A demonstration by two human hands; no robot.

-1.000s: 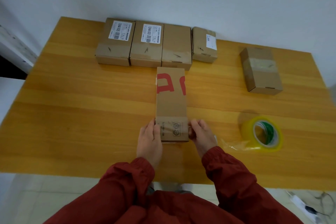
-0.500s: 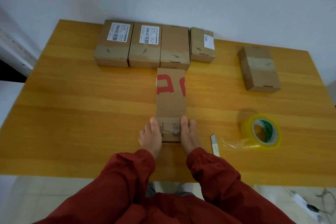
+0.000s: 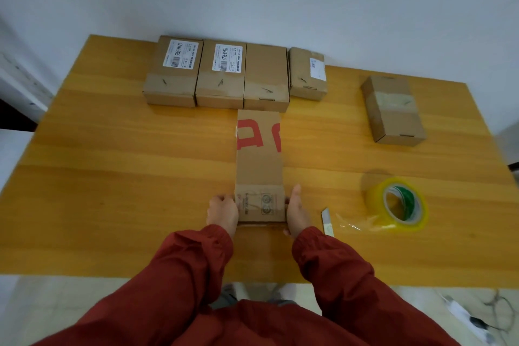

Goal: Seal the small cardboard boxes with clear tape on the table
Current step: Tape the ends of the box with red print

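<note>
A long cardboard box (image 3: pixel 259 166) with red print lies lengthwise in the middle of the table (image 3: pixel 112 191), a strip of clear tape across its near end. My left hand (image 3: pixel 223 212) presses against the left side of that near end, fingers slightly bent. My right hand (image 3: pixel 296 211) lies flat against the right side with its fingers straight. A roll of clear yellowish tape (image 3: pixel 397 208) with a green core stands to the right, its loose tail on the table. A small cutter blade (image 3: pixel 327 220) lies between my right hand and the roll.
Several small cardboard boxes stand in a row at the back, two with white labels (image 3: pixel 179 55), touching the long box's far end. Another box (image 3: pixel 393 109) with tape across its top sits at the right rear. The table's near edge is just behind my wrists.
Both hands have slid off the top of the box's near end and down onto its left and right sides. The box, tape roll and cutter have stayed put.
</note>
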